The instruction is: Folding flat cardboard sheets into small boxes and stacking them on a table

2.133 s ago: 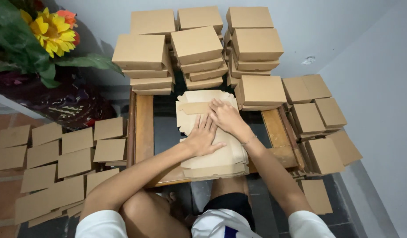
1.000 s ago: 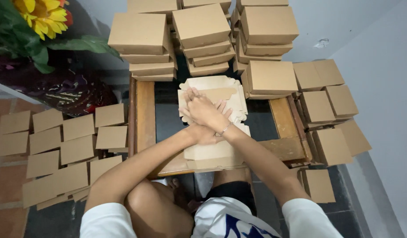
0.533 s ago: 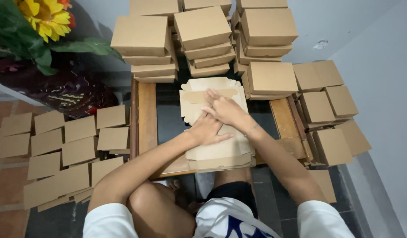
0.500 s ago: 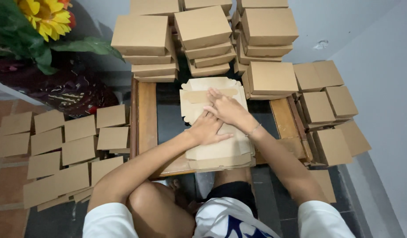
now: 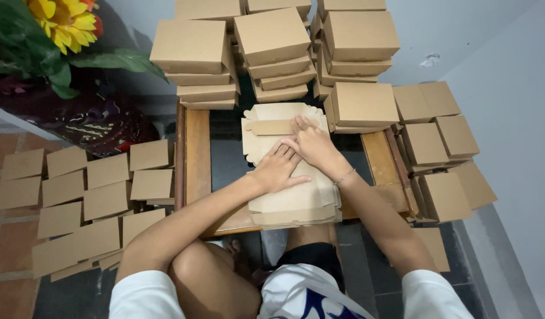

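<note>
Both hands, left and right, press open-palmed on the flat cardboard blank, stacked boxes crowding its far edge.

Low wooden table carries flat cardboard blanks (stacked) and folded boxes.

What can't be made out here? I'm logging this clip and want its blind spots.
Head view:
- Top flat cardboard sheet: middle hidden under left hand and right hand.
- Rear folded boxes: cut off by the top edge.
- Sunflower: cropped at the corner.
</note>
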